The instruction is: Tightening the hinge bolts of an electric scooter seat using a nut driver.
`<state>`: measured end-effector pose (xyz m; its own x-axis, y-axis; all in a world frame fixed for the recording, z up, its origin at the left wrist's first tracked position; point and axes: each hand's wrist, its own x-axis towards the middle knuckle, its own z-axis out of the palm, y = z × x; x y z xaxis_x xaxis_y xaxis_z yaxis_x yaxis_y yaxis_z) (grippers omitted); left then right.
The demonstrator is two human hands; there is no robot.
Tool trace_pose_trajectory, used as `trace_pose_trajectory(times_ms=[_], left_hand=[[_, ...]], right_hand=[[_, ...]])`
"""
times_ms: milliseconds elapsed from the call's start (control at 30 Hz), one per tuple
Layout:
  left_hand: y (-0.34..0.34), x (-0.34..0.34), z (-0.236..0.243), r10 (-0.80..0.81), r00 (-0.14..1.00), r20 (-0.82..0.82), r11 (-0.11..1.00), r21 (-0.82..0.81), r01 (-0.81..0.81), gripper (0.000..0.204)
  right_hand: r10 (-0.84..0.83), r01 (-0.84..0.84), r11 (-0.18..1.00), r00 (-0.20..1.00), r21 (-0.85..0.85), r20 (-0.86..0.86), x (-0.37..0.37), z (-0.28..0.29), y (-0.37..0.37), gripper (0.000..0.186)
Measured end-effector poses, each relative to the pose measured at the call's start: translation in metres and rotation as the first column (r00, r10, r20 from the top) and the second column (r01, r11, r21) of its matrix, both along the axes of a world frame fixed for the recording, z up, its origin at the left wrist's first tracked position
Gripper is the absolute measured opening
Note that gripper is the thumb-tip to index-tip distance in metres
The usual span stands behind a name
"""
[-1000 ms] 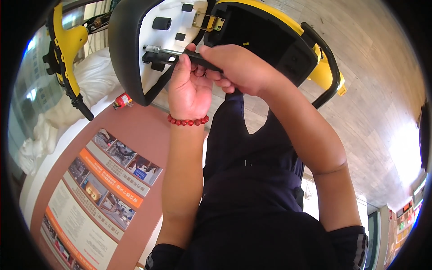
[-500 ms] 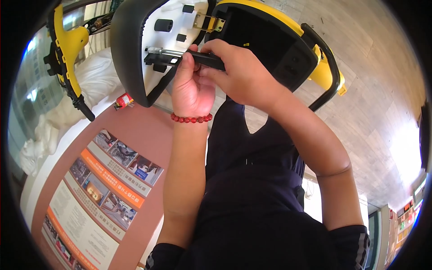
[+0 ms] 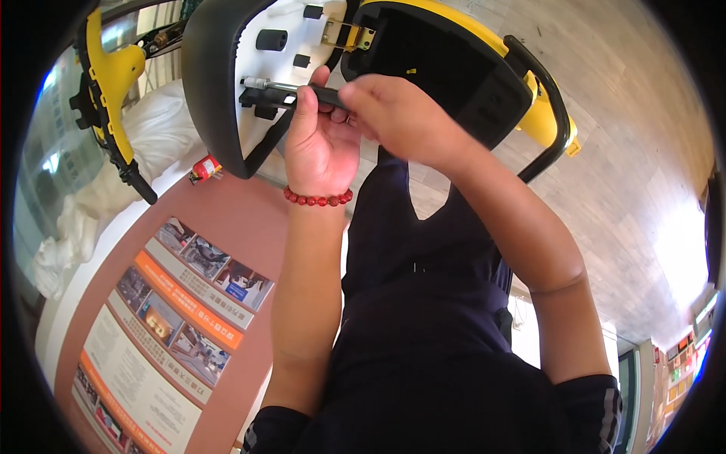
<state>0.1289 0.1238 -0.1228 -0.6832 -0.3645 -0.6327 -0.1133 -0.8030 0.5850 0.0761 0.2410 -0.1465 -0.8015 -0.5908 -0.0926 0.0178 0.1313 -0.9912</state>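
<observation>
A black seat (image 3: 208, 91) of a yellow scooter is tipped up, baring its white underside (image 3: 253, 64) with black rubber pads. A socket driver (image 3: 281, 86) with a metal shaft and dark handle lies across it, its socket end at the underside beside a black bracket (image 3: 265, 98). My left hand (image 3: 321, 151), a red bead bracelet at its wrist, closes its thumb and fingers around the front of the handle. My right hand (image 3: 412, 117) is curled at the handle's rear end, its fingers slightly blurred and partly hiding the handle.
A metal hinge (image 3: 349, 35) joins the seat to the scooter body, where a small yellow piece (image 3: 411, 71) lies on a black surface. A black tube rail (image 3: 560, 132) curves out at right. A yellow handlebar part (image 3: 113, 68), red fire extinguisher (image 3: 204, 169) and poster board (image 3: 162, 333) are at left.
My right hand has shifted its grip: its fingers have drawn in and turned at the rear of the handle. The left hand still holds the driver, and the socket end stays in place.
</observation>
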Motion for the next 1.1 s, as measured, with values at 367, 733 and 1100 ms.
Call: trace_pose_trajectory(times_ms=[367, 733, 1100], left_hand=[[-0.009, 0.008, -0.012, -0.088, 0.991, -0.097, 0.996, 0.023, 0.091, 0.031], [-0.001, 0.002, -0.004, -0.021, 0.999, 0.028, 0.995, -0.093, 0.023, 0.030], [0.001, 0.003, -0.003, -0.055, 0.997, -0.046, 0.997, -0.056, 0.052, 0.030]], right_hand=[[0.011, -0.003, 0.998, 0.988, -0.056, 0.151, 0.000, 0.002, -0.005, 0.026], [0.095, -0.054, 0.987, 0.955, -0.150, 0.281, -0.001, -0.003, -0.006, 0.034], [-0.008, 0.025, 0.997, 0.971, -0.071, 0.238, -0.007, 0.008, -0.004, 0.035]])
